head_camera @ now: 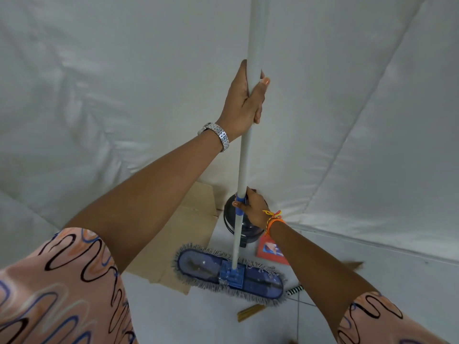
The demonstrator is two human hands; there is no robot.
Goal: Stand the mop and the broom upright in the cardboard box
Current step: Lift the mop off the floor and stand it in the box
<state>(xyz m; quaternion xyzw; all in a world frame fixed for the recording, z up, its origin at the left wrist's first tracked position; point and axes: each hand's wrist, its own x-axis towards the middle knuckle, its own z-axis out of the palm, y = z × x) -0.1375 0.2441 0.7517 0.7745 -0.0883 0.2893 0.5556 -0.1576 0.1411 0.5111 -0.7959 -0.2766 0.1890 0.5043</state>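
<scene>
I hold a flat mop upright by its long pale grey handle (244,157). My left hand (244,98) is closed around the handle high up. My right hand (250,207) grips it lower, at the blue collar. The blue mop head (228,273) with a grey fringe hovers low over the floor, partly over the edge of the cardboard box (183,234), which lies below my left forearm. Of the broom (250,312), only a yellowish bundle and a striped end (295,290) show on the floor behind the mop head.
A dark round bucket-like container (244,232) stands by the wall behind the mop handle. A red packet (272,252) lies on the white tiled floor to its right. White sheeting (124,95) covers the walls all around.
</scene>
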